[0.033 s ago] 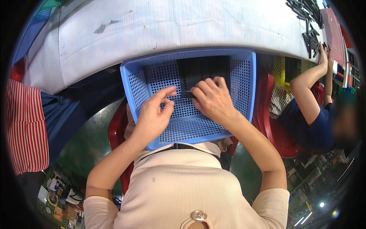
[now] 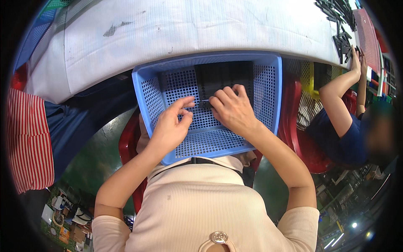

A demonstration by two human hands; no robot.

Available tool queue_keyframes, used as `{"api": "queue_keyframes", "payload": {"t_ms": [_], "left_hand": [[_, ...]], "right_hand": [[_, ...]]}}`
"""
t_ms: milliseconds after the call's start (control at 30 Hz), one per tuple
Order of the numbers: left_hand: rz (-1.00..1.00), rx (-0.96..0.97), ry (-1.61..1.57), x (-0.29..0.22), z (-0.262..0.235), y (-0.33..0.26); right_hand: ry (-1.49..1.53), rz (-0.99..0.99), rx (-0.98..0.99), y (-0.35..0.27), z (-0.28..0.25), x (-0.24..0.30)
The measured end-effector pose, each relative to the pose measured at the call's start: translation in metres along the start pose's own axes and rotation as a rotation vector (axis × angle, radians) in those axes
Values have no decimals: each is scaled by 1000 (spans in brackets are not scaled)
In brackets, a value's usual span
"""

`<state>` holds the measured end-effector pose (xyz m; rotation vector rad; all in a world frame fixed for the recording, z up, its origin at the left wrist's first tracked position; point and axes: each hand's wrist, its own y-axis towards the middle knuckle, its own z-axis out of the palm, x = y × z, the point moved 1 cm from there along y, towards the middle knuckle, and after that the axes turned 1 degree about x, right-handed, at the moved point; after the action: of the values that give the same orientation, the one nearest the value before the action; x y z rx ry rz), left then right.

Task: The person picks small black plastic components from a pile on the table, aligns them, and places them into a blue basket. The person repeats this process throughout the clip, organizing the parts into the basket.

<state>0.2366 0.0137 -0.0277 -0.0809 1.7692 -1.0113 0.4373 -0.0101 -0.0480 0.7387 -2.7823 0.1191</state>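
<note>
A blue plastic basket (image 2: 268,138) with a mesh of small holes sits in front of me. Inside it, black plastic strips (image 2: 222,77) lie side by side in a flat row against the far right part. My right hand (image 2: 235,107) is over these strips, its fingers closed on the right part of a small black plastic piece (image 2: 204,104) whose left end sticks out. Left of that end is my left hand (image 2: 172,126), thumb and fingers apart with nothing visible between them. My right fingers hide most of the piece.
A white-covered table (image 2: 201,31) runs along the basket's far side. At its right end lies a pile of black parts (image 2: 342,40), beside a pink basket (image 2: 366,38). A co-worker's arm (image 2: 340,90) reaches there; another person in a striped top (image 2: 30,138) is on the left.
My right hand and the small black piece have shifted very slightly. My left hand stays almost where it was.
</note>
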Motion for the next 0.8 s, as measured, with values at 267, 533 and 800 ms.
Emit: {"api": "queue_keyframes", "payload": {"t_ms": [267, 533, 800], "left_hand": [[-206, 109, -137, 10, 13, 16], [-194, 125, -159, 20, 17, 22], [-196, 106, -241, 14, 18, 22]], "right_hand": [[-111, -4, 16, -2, 17, -2], [10, 236, 170, -16, -12, 29], [53, 379, 274, -29, -5, 35]]}}
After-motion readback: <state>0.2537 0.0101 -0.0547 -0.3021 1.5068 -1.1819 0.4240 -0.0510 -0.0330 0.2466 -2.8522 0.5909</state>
